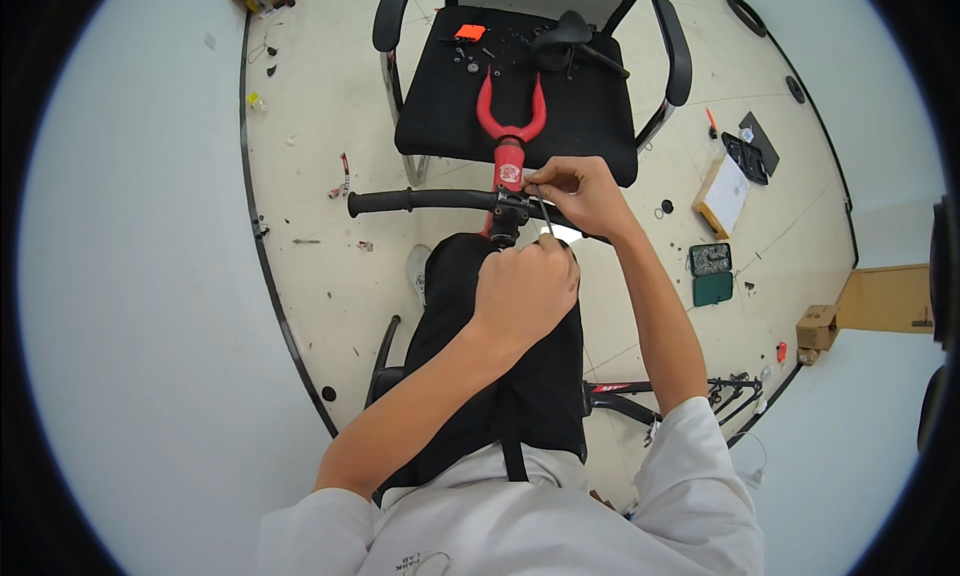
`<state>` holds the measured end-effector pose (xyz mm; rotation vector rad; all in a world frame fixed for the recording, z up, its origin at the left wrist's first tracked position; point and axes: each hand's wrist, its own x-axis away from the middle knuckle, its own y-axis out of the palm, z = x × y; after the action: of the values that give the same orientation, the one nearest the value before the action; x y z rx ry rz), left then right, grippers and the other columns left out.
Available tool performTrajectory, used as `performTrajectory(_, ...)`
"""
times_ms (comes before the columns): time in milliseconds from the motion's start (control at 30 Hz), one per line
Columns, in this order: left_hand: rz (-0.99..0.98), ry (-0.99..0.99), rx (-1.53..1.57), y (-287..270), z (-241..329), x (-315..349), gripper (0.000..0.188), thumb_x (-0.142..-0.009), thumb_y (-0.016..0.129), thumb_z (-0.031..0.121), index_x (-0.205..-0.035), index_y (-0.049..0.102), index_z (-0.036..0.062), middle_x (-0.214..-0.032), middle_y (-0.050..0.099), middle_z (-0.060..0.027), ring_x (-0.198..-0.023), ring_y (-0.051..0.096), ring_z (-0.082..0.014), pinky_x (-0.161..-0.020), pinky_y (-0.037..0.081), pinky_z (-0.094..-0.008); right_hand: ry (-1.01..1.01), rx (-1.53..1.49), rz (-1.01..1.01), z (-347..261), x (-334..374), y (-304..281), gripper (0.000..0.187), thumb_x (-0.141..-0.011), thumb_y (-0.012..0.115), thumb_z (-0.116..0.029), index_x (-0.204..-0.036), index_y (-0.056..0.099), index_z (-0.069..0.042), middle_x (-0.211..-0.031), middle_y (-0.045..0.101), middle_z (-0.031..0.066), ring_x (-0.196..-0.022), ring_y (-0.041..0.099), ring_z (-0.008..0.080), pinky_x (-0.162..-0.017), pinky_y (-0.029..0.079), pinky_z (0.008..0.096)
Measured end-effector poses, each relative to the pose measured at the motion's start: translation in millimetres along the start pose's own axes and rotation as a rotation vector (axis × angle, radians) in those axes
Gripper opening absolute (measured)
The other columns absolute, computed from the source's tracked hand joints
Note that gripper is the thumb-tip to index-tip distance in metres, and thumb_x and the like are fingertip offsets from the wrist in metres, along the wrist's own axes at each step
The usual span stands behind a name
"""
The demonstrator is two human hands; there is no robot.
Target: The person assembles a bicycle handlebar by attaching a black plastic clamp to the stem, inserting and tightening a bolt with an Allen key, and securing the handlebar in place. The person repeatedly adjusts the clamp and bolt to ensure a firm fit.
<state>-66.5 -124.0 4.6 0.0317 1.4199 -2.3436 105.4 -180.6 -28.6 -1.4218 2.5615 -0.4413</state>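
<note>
A red bicycle fork [509, 156] points away from me, its two prongs on the black chair seat. Near my knees, a black stem [509, 214] joins it to a black handlebar [440, 200] lying crosswise. Beside the stem runs a thin metal rod [544, 214], possibly a hex key. My left hand [527, 288] is closed around its near end, just behind the stem. With thumb and fingers together, my right hand [582, 194] pinches its far end above the right half of the handlebar. The right grip is mostly hidden by my hands.
The black chair [520, 106] holds a bicycle saddle [562, 42], an orange piece [470, 33] and small hardware. On the right floor lie a green case [712, 290], a yellow-edged box [722, 198] and a black tool case [745, 159]. A bicycle frame [625, 404] lies beside me.
</note>
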Motion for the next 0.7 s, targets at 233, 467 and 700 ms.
performTrajectory(233,0.048,-0.161,0.025,17.7,21.3,-17.1,0.029,-0.081,0.069,0.025,-0.068,0.064,-0.0006,-0.055,0.061,-0.0176,-0.052,0.066,-0.0350,-0.050,0.054,-0.0416,-0.010,0.087,-0.140,-2.6,-11.9,-9.7,0.014,-0.085,0.062,0.015,-0.095,0.069,0.009,-0.094,0.075,0.0128,-0.092,0.074,0.0166,-0.085,0.059,0.0291)
performTrajectory(467,-0.029,-0.200,0.077,2.3,3.0,-1.2,0.025,-0.086,0.064,0.019,-0.074,0.063,-0.0024,-0.066,0.064,-0.0247,-0.060,0.066,-0.0416,-0.060,0.055,-0.0487,-0.065,0.152,-0.107,-2.7,-7.6,-7.7,0.009,-0.085,0.067,0.010,-0.093,0.069,0.008,-0.090,0.074,0.0134,-0.087,0.073,0.0157,-0.082,0.059,0.0290)
performTrajectory(700,-0.116,-0.047,-0.046,-45.5,-84.8,-4.1,0.012,-0.089,0.061,0.011,-0.091,0.069,0.0023,-0.081,0.067,-0.0192,-0.080,0.065,-0.0412,-0.071,0.050,-0.0504,-0.116,0.178,-0.026,-7.1,-1.4,-0.3,0.008,-0.085,0.072,0.003,-0.089,0.066,0.007,-0.083,0.073,0.0126,-0.077,0.071,0.0156,-0.077,0.059,0.0295)
